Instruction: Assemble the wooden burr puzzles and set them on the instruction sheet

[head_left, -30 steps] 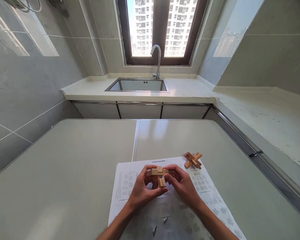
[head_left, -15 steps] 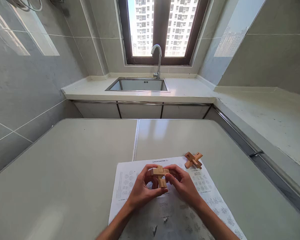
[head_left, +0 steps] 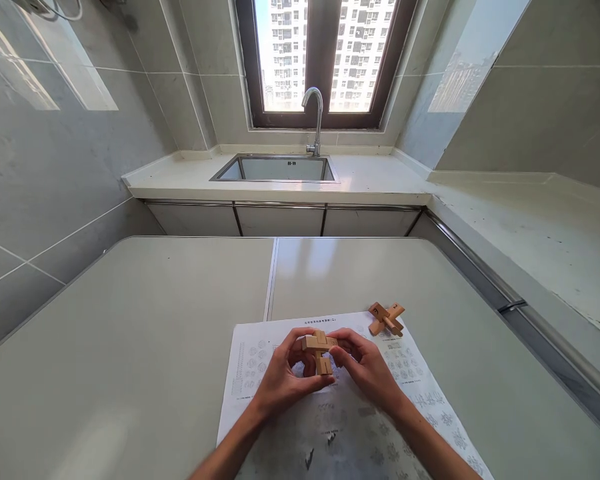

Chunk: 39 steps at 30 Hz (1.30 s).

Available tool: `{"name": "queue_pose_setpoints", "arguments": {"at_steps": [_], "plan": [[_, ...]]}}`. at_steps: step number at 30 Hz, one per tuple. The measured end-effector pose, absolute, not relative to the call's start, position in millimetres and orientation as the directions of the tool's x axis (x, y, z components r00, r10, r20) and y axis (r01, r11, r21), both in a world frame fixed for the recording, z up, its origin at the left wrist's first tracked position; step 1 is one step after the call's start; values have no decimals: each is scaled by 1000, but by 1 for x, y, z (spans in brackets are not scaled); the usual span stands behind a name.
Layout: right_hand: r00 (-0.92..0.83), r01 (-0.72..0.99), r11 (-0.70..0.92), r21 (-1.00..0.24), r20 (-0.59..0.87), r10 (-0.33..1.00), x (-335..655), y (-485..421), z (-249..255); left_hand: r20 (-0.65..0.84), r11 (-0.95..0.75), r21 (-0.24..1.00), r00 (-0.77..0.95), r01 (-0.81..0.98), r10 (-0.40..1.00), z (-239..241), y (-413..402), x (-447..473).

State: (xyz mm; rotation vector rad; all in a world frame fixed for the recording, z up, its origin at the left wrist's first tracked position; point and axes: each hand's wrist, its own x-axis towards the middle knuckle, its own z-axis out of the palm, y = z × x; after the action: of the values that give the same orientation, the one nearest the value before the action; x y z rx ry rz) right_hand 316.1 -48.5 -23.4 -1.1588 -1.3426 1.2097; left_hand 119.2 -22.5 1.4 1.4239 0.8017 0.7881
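Between my two hands is a light wooden interlocking puzzle (head_left: 321, 344) made of crossed blocks, held just above a printed sheet. My left hand (head_left: 291, 373) is closed on its left side, with the thumb along the bottom block and the fingers behind. From the right, my right hand (head_left: 363, 363) pinches the end of the right-hand block between thumb and fingers. The fingertips hide parts of the puzzle. A second, darker wooden puzzle (head_left: 387, 319), cross-shaped with numbers marked on it, lies at the sheet's upper right corner.
The printed instruction sheet (head_left: 275, 335) with small diagrams lies on the pale table (head_left: 130, 333), under my hands and forearms. Beyond the table's far edge are a counter (head_left: 370, 177), a sink (head_left: 280, 159) and a faucet (head_left: 319, 123) below a window. A tiled wall stands at left.
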Motion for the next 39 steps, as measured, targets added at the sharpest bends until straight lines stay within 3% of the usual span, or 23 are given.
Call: {"name": "queue_pose_setpoints", "arguments": {"at_steps": [23, 39], "plan": [[-13, 115, 125, -985, 125, 992, 311, -52, -25, -33, 28, 999, 490, 18, 871, 7, -23, 123], [-48, 93, 87, -992, 83, 995, 312, -51, -24, -35, 37, 999, 464, 4, 885, 6, -25, 124]]}}
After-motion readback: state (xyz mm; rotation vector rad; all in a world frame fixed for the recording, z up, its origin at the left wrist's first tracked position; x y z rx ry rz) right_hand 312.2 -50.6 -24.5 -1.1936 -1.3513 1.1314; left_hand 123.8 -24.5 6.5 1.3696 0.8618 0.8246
